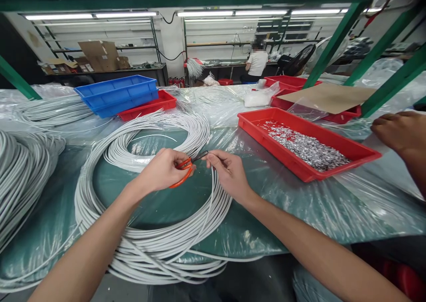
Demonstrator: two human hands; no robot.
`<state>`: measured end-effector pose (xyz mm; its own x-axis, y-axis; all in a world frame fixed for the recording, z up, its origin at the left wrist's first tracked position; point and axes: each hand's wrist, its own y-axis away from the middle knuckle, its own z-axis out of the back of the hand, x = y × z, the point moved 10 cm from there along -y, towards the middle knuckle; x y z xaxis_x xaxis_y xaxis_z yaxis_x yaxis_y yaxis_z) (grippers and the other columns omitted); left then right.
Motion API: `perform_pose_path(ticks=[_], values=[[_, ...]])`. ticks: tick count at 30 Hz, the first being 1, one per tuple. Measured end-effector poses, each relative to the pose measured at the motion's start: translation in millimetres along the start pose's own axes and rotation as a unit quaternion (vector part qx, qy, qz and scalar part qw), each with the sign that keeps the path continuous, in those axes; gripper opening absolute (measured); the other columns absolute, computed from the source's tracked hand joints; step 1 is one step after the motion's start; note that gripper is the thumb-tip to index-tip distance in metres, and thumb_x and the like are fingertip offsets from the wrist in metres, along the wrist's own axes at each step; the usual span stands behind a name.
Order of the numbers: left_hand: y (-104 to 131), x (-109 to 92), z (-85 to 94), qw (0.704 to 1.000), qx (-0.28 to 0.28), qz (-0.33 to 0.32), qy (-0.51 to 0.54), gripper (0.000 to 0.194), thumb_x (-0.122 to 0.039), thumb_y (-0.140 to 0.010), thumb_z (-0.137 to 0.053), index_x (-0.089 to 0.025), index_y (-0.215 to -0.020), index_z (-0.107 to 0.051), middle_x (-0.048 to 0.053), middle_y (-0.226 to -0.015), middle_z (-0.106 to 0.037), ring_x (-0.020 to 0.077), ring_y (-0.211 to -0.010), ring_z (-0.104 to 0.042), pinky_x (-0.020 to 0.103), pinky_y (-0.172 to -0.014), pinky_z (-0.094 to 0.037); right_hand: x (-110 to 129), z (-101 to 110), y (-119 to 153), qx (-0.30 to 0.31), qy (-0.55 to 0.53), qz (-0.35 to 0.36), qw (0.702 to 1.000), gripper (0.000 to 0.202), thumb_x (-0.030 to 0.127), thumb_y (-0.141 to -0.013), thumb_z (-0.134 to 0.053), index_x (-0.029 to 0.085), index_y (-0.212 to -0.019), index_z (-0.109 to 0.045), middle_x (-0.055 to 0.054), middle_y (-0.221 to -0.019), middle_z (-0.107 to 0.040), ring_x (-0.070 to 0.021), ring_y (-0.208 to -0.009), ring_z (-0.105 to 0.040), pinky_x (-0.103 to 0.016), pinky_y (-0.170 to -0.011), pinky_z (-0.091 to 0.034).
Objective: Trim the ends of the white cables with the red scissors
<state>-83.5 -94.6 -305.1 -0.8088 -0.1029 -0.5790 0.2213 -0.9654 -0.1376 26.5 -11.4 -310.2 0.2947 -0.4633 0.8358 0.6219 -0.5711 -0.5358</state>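
Note:
My left hand [163,168] is closed on small scissors with orange handles [182,177]. Their dark blades point right and reach the fingertips of my right hand [231,173]. That hand pinches the end of a white cable [212,191], which runs down from the fingers over a large coil of white cable [89,195]. A smaller coil [196,131] overlaps the far side of the large one. The exact tip of the cable between the blades and fingers is too small to make out.
Right of the coils, a red tray [273,149] holds many small silvery pieces. A blue bin [120,93] rests partly on a red bin [163,101]. More coiled cable [23,173] lies left. Another person's hand [399,131] is at the right edge; a seated person [257,62] is farther back.

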Motion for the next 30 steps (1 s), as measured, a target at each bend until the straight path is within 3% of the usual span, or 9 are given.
perform_pose_path(ticks=[5, 12, 19, 25, 30], values=[[0, -3, 0.9, 1.000, 0.014, -0.006, 0.013, 0.033, -0.029, -0.080, -0.055, -0.016, -0.057, -0.035, -0.003, -0.061, -0.025, 0.0084, -0.060, -0.022, 0.022, -0.050, -0.019, 0, -5, -1, 0.044, -0.009, 0.006, 0.999, 0.031, 0.028, -0.095, -0.052, 0.016, -0.068, -0.060, -0.001, -0.068, -0.060, -0.0131, -0.069, -0.056, -0.025, -0.065, -0.040], [3, -3, -3.5, 0.997, 0.064, -0.001, 0.041, 0.034, -0.034, -0.082, -0.057, -0.016, -0.057, -0.043, -0.005, -0.053, -0.030, 0.0079, -0.055, -0.027, 0.020, -0.048, -0.023, 3, -19, -6, 0.210, -0.074, -0.019, 0.975, 0.030, 0.035, -0.094, -0.057, 0.014, -0.075, -0.067, 0.000, -0.062, -0.055, -0.0098, -0.058, -0.047, -0.024, -0.056, -0.034], [5, -2, -5.5, 0.994, 0.086, 0.004, 0.075, 0.032, -0.031, -0.080, -0.060, -0.015, -0.058, -0.043, -0.005, -0.053, -0.031, 0.0062, -0.051, -0.026, 0.019, -0.045, -0.020, -9, -24, -4, 0.242, -0.135, -0.096, 0.956, 0.033, 0.044, -0.090, -0.063, 0.013, -0.081, -0.070, 0.001, -0.063, -0.053, -0.0102, -0.060, -0.046, -0.025, -0.059, -0.037], [6, -5, -3.0, 0.994, 0.084, 0.007, 0.074, 0.036, -0.029, -0.079, -0.058, -0.016, -0.055, -0.035, -0.005, -0.053, -0.028, 0.0058, -0.051, -0.025, 0.018, -0.045, -0.020, -18, -29, 3, 0.253, -0.208, -0.166, 0.930, 0.030, 0.043, -0.086, -0.068, 0.012, -0.085, -0.070, 0.001, -0.062, -0.053, -0.0103, -0.060, -0.047, -0.024, -0.058, -0.035], [6, -10, -5.6, 0.995, 0.079, -0.013, 0.065, 0.032, -0.029, -0.077, -0.058, -0.015, -0.054, -0.041, -0.005, -0.051, -0.031, 0.0066, -0.051, -0.027, 0.019, -0.045, -0.022, -22, -41, 15, 0.295, -0.290, -0.232, 0.880, 0.028, 0.037, -0.085, -0.069, 0.011, -0.075, -0.065, 0.004, -0.055, -0.041, -0.0090, -0.054, -0.040, -0.025, -0.058, -0.032]])
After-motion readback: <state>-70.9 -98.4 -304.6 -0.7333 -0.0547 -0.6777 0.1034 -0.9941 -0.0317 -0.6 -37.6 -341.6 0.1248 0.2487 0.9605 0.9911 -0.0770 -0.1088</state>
